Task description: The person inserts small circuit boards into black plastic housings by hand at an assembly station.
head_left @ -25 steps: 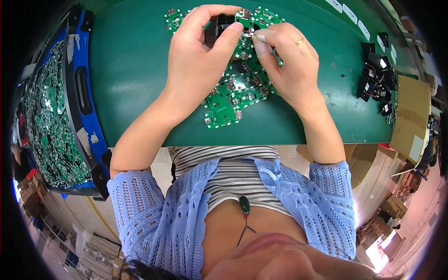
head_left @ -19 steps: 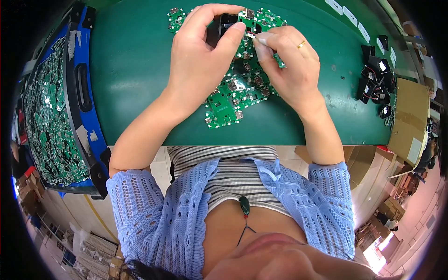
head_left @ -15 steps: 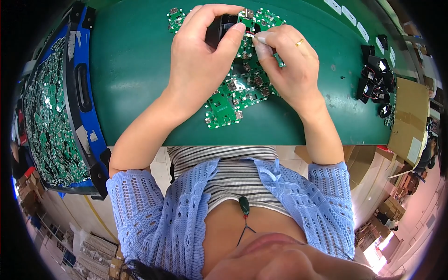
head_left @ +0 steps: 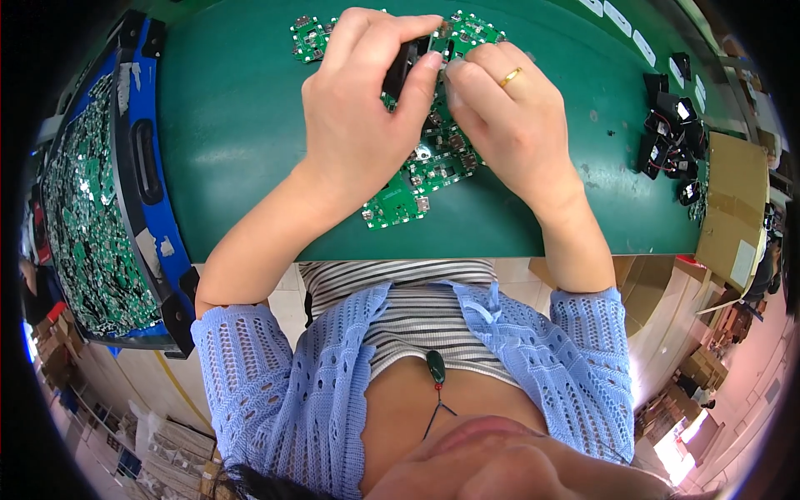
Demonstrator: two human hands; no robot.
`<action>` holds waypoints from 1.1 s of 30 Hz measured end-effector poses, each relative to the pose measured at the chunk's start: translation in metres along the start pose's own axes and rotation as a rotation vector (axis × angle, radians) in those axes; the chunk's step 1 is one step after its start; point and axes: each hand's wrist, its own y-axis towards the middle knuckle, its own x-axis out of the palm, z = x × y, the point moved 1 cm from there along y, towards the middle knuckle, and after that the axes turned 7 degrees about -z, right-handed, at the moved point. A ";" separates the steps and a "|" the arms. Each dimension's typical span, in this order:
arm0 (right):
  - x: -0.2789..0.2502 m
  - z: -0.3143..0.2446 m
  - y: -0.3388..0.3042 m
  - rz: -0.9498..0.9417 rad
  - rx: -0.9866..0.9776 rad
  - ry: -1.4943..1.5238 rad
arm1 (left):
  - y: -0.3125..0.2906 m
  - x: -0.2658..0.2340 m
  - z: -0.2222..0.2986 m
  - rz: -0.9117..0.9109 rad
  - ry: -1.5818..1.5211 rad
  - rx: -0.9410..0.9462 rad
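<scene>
1. Green circuit board (head_left: 442, 42), black piece (head_left: 405, 67) alongside: partly hidden, between hands.
2. Left hand (head_left: 357, 100): half-curled, grasping both.
3. Right hand (head_left: 512, 108): fingers curled beside board; grasp hidden, cannot tell.

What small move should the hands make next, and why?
Probably the right hand should ease back a little: its fingertips are bunched at the green board, hiding the spot there. The left hand holds the black part beside it, so the spot could then be checked.
</scene>
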 end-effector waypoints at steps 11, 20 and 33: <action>-0.004 0.005 -0.007 -0.135 0.783 1.017 | -0.004 0.001 -0.004 -0.011 0.006 0.014; 0.004 0.004 -0.003 -0.069 0.595 0.575 | -0.005 0.016 -0.021 0.106 -0.424 -0.161; -0.004 0.020 -0.006 0.055 0.793 1.175 | -0.002 0.004 -0.029 -0.233 -0.501 -0.334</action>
